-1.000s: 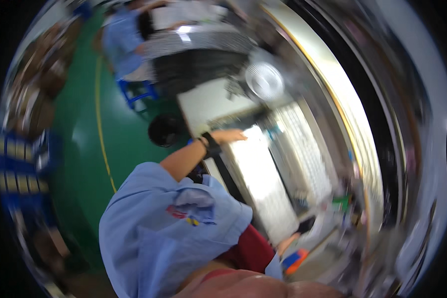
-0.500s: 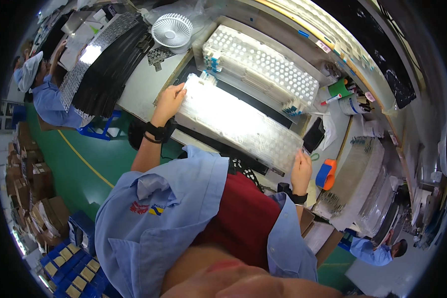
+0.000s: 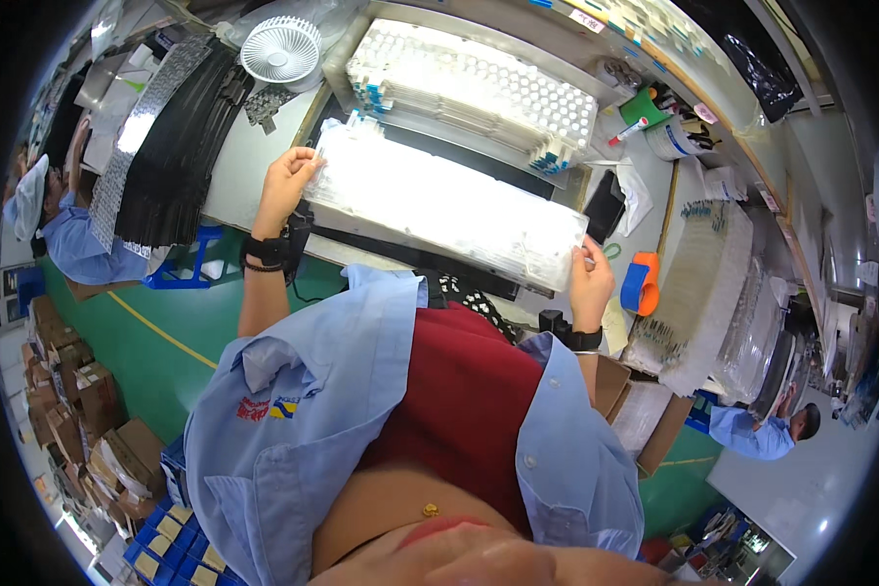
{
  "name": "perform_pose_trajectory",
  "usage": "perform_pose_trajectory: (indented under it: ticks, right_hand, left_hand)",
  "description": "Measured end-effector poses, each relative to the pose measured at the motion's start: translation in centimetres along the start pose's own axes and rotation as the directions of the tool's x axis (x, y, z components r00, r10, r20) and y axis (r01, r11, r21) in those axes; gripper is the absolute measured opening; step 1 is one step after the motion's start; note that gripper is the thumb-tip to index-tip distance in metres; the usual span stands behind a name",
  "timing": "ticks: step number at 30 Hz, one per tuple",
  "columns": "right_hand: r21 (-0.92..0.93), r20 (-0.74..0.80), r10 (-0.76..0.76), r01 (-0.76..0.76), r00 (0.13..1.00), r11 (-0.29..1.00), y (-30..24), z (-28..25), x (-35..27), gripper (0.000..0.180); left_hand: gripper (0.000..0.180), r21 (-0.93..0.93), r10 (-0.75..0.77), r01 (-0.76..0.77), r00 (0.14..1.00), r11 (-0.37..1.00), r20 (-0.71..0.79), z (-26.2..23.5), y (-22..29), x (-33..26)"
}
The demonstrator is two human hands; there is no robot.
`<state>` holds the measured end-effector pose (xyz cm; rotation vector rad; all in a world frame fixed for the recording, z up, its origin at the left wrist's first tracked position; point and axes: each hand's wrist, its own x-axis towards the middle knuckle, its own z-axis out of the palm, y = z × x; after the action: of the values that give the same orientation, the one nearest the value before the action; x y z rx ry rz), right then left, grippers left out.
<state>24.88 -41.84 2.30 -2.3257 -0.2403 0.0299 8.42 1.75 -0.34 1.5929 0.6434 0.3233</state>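
Note:
My left hand (image 3: 288,181) grips the left end of a long stack of clear plastic trays (image 3: 449,215). My right hand (image 3: 590,278) grips the stack's right end. The stack is held level just above the workbench (image 3: 244,166), in front of my chest. Behind it, further back on the bench, lies a second stack of clear cell trays (image 3: 479,88) with blue tabs at its ends. Both wrists wear dark bands.
A small white fan (image 3: 280,49) stands at the back left beside black strips (image 3: 181,137). An orange tape dispenser (image 3: 641,283), a green cup (image 3: 640,105) and more tray stacks (image 3: 698,293) lie to the right. Co-workers sit at far left (image 3: 54,225) and lower right (image 3: 767,430). Cardboard boxes (image 3: 78,391) line the green floor.
The view swung from a blurred look at the floor and a neighbour to the bench. Both my hands now hold the tray stack, which has come slightly nearer my chest.

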Motion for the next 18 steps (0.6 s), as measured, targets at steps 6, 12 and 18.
perform_pose_trajectory:
  ticks: [6, 12, 18]
  right_hand:
    - [0.482, 0.293, 0.164, -0.294, 0.942, 0.825, 1.6, -0.4, 1.5, 0.032]
    - [0.387, 0.199, 0.079, -0.152, 0.977, 0.909, 1.7, -0.6, 0.3, 0.038]
    - [-0.21, 0.107, -0.102, 0.123, 0.989, 0.97, -0.4, -1.5, -0.8, 0.035]
  left_hand:
    - [0.026, -0.07, -0.012, 0.016, 0.998, 0.997, 0.056, -0.7, 0.3, -0.5]
    - [0.024, -0.043, -0.015, 0.02, 0.994, 0.999, 0.11, -0.2, 1.4, -0.7]
    - [0.024, -0.031, -0.015, 0.019, 0.99, 0.999, 0.139, -0.5, 2.4, -1.9]
